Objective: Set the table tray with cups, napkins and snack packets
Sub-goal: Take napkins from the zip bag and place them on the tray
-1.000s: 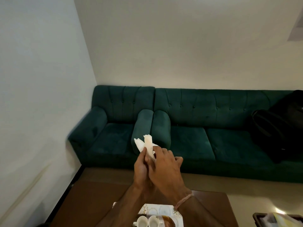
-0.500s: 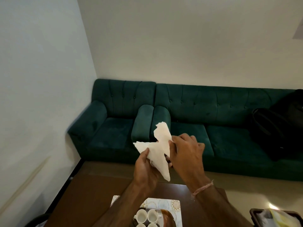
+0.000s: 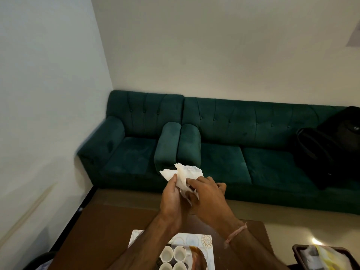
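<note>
A crumpled white napkin is held up in the air between both hands, above the brown table. My left hand grips its lower left part with thumb on top. My right hand pinches its right side with the fingertips. Below my forearms lies a patterned white tray at the near edge of the table, with several small white cups standing on it close together. Part of the tray is hidden by my arms.
The brown wooden table fills the lower middle. A dark green sofa runs along the far wall, with a black bag on its right seat. A dark tray with yellow packets sits at the bottom right.
The napkin went from a tight roll to spread open, and is now bunched up again between both hands. My hands have drawn closer together and sit slightly lower in view.
</note>
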### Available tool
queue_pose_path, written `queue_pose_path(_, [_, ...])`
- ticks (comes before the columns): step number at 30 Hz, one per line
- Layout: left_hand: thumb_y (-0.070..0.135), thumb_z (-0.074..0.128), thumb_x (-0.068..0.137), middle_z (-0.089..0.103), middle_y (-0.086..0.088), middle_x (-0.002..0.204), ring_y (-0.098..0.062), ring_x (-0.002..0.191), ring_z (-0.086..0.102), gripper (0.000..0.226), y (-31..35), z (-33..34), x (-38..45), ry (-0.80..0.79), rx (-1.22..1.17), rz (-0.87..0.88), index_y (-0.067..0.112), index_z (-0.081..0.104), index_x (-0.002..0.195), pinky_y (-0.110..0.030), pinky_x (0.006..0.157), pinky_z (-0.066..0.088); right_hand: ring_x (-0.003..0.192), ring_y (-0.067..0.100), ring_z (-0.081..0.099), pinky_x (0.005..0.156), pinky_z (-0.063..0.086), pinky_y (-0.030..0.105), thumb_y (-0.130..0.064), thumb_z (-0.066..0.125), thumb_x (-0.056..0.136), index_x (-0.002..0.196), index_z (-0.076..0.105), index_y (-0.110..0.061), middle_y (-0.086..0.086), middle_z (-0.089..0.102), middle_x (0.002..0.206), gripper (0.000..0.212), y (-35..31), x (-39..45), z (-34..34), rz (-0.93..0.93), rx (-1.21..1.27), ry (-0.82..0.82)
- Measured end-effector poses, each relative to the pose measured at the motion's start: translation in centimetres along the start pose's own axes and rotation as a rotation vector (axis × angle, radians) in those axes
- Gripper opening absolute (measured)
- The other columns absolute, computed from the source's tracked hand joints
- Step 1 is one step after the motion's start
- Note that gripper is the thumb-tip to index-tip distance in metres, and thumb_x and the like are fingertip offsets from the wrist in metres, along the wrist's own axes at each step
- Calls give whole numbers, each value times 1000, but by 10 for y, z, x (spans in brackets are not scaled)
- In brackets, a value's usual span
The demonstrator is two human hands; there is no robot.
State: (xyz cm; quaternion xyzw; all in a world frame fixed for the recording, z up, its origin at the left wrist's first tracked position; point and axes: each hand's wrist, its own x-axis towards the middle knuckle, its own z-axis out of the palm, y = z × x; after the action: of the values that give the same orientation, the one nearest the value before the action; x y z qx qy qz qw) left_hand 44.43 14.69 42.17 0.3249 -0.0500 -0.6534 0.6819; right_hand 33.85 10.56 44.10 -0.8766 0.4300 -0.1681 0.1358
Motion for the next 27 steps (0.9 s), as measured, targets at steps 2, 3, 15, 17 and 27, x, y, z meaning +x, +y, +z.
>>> queue_pose_path(2, [48,38,98,68,-21,121,-33,109,68,57,0,-3,2,40,42,3,5,61,127,-43,84,58,113,13,50,87,24,33,-37,56,94,128,59,-37,-13,64,120,35,0,3,-5,48,131,32])
queue_pose_path(3, [48,38,99,70,-20,118,-32,105,69,56,1,-2,2,60,65,11,6,63,126,-42,82,58,111,14,55,91,29,34,-35,60,93,126,63,-36,-12,67,117,33,1,5,-8,86,200,44])
queue_pose_path(15, [39,65,86,76,-2,104,-21,100,70,31,-23,1,-12,158,593,225,20,72,109,-34,80,57,88,20,64,81,40,36,-27,79,77,112,68,-17,5,66,98,38,1,-27,7,95,-164,232])
queue_pose_path(17, [40,65,88,75,-4,109,-23,103,70,34,-30,3,-13,115,528,77,19,71,114,-43,91,56,100,16,62,88,36,32,-30,73,83,119,64,-22,0,67,109,37,-4,-36,16,89,-98,144])
queue_pose_path(27, [29,66,91,71,-4,112,-25,99,69,31,-52,-45,7,177,750,49,19,63,120,-43,86,59,107,9,54,78,50,21,-44,76,79,131,44,-33,-16,46,122,63,50,-38,16,543,637,55])
